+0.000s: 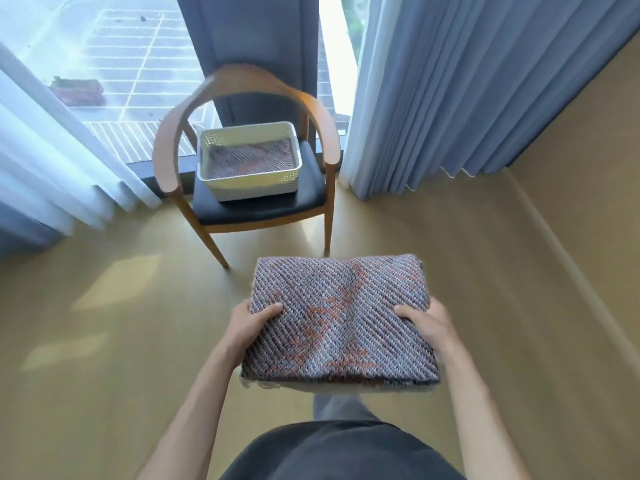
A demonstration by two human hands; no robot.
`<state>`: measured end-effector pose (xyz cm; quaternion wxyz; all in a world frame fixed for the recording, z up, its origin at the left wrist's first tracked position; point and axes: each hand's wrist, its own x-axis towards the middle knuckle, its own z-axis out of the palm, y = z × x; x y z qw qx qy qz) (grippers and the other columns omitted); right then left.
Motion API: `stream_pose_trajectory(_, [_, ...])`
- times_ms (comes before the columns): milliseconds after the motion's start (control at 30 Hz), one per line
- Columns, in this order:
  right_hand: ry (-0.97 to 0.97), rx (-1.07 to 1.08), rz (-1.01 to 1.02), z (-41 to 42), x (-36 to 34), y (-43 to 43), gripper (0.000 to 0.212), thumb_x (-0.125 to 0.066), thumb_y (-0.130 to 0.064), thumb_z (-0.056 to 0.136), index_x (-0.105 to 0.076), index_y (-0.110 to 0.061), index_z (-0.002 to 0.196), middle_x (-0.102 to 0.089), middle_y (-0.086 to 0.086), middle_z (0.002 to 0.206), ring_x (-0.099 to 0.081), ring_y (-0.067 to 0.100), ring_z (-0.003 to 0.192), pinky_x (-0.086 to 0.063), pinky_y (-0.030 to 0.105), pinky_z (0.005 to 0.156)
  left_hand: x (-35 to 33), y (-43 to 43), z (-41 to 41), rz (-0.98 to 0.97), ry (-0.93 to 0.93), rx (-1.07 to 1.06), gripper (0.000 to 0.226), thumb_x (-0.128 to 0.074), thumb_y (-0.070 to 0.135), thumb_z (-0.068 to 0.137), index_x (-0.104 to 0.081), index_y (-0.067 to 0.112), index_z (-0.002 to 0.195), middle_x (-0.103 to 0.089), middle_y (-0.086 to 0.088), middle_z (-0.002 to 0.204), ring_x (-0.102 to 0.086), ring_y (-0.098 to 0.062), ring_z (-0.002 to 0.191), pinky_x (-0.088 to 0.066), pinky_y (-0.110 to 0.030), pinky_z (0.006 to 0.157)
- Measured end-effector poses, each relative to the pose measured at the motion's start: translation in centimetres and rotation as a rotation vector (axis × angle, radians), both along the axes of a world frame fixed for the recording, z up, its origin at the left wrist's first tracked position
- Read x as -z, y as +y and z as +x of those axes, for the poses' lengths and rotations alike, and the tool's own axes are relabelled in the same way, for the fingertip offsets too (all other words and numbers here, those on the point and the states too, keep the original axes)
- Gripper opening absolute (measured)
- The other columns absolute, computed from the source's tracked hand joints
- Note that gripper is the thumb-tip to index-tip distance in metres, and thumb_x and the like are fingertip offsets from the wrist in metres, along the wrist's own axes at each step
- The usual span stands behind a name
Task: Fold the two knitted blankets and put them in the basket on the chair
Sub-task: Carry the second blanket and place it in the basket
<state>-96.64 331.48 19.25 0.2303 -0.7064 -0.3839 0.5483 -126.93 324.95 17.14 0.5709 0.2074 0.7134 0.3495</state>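
Folded knitted blanket (341, 320) is held flat in the air above the wood floor (131, 341), my left hand (251, 323) and right hand (427, 323) each gripping one side edge (thumbs on top). Ahead, the white basket (249, 181) sits on the chair (263, 206) seat, another folded blanket (251, 160) inside it. Curtains (450, 98) flank the window.

Single head-worn wide-angle view, pitched forward and steeply down from standing height. Aimed at the wooden chair (242, 161), centred in the upper half, some way off across the floor (104, 306). Nearest the lens, below the chair in frame: dark torso (339, 452), both forearms reaching toward the chair, folded blanket (339, 323) close up. Behind the chair, window (104, 46); curtains (450, 98) to either side, bowed by lens distortion. No second view, so nothing shared.
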Motion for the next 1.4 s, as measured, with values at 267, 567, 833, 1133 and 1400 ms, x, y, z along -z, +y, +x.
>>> stream_pose_trajectory(267, [0.014,-0.174,0.023,-6.3,-0.3,13.8,0.043,-0.076,-0.011,0.071,-0.058,-0.006,0.109,-0.067,0.008,0.101,-0.064,0.024,0.091,-0.051,0.04,0.087,-1.1,7.9,-4.8,-0.02,0.029,-0.194,0.044,-0.075,0.027,0.079,-0.057,0.007,0.115,-0.068,-0.01,0.105,-0.068,-0.025,0.091,-0.056,-0.039,0.081])
stream_pose_trajectory(567, [0.069,-0.25,-0.023,-14.8,1.3,23.1,0.026,-0.073,-0.004,0.074,-0.059,-0.014,0.094,-0.069,0.01,0.099,-0.065,0.027,0.091,-0.051,0.043,0.088,-0.2,13.9,-12.8,-0.072,0.043,-0.311,0.054,-0.077,0.032,0.076,-0.055,0.009,0.119,-0.067,-0.01,0.11,-0.067,-0.027,0.095,-0.054,-0.046,0.087])
stream_pose_trajectory(833, [0.025,-0.216,-0.04,-22.8,2.0,30.8,0.031,-0.073,-0.006,0.074,-0.06,-0.013,0.102,-0.069,0.008,0.101,-0.065,0.025,0.092,-0.05,0.046,0.09,0.4,22.7,-21.9,-0.082,-0.009,-0.253,0.059,-0.079,0.034,0.072,-0.054,0.01,0.119,-0.067,-0.012,0.111,-0.068,-0.029,0.096,-0.053,-0.049,0.089])
stream_pose_trajectory(1133, [0.007,-0.148,-0.033,-28.2,1.1,37.4,0.035,-0.072,-0.009,0.077,-0.057,-0.014,0.108,-0.067,0.006,0.105,-0.063,0.025,0.097,-0.048,0.048,0.092,0.5,32.5,-28.3,-0.097,0.004,-0.171,0.052,-0.077,0.031,0.076,-0.055,0.01,0.118,-0.067,-0.009,0.109,-0.067,-0.027,0.096,-0.053,-0.048,0.09])
stream_pose_trajectory(1400, [0.016,-0.187,-0.051,-30.5,2.6,45.9,0.044,-0.074,-0.017,0.072,-0.059,-0.016,0.113,-0.068,0.001,0.107,-0.065,0.022,0.097,-0.049,0.048,0.093,1.6,40.5,-30.8,-0.125,0.054,-0.143,0.049,-0.075,0.032,0.078,-0.056,0.009,0.118,-0.067,-0.008,0.108,-0.066,-0.024,0.094,-0.053,-0.04,0.087])
